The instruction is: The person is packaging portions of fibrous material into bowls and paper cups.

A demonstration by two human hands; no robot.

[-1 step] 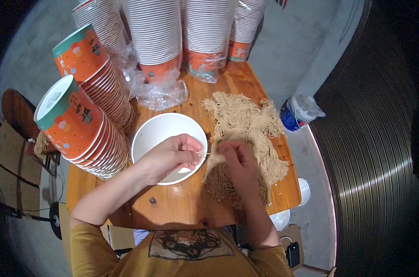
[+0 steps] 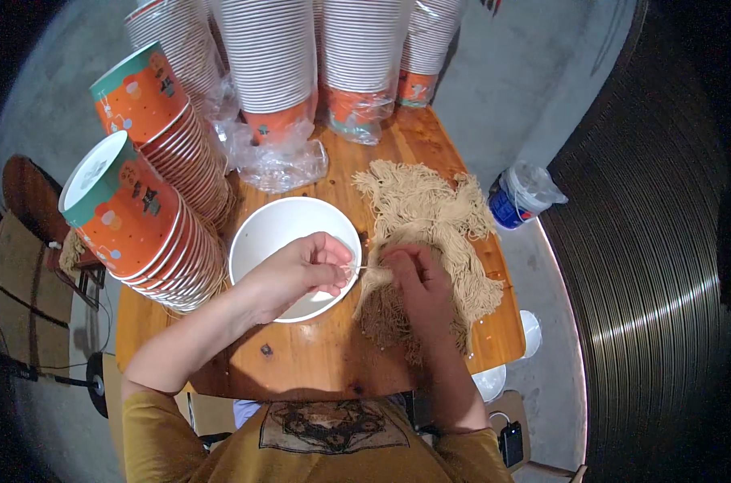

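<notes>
A thin pale string [image 2: 368, 267] runs level between my two hands. My left hand [image 2: 301, 270] pinches one end, above the right rim of a round white bowl [image 2: 262, 232]. The other end is pinched in the fingers of my right hand [image 2: 422, 290], which hovers over a tangled heap of tan strings [image 2: 430, 197]. A shadow darkens the near part of the heap. Much of the bowl's inside is hidden by my left hand and wrist.
Stacked orange-and-green paper buckets [image 2: 148, 213] stand upside down at the left. Taller stacks in plastic wrap [image 2: 285, 165] line the back of the wooden table [image 2: 301, 362]. A blue-and-white pail [image 2: 514, 197] sits beyond the right edge, near a ribbed dark shutter [image 2: 639, 282].
</notes>
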